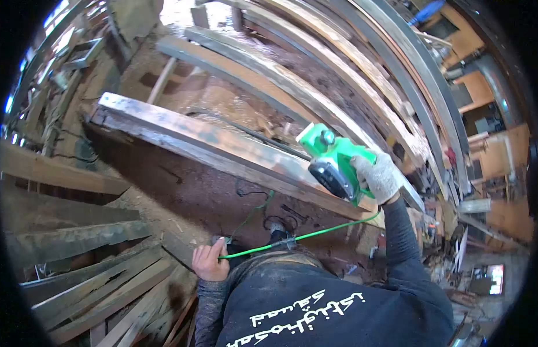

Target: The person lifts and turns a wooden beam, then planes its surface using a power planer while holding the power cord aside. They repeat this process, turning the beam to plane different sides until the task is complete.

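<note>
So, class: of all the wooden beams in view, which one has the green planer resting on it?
The long dark beam running diagonally across the middle. The planer, gripped by the gloved right hand, sits on its right end; the other beams carry no tool.

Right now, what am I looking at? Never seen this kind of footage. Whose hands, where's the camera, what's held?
One picture, from a camera worn on a person's head, looking down past their dark printed top; the wide lens bends the edges. No robot here. The right hand, in a light work glove, grips a green power planer resting on a long worn wooden beam. The bare left hand holds the planer's green cord. Stacked planks lie lower left, more curved timbers above, over a dusty floor.
</note>
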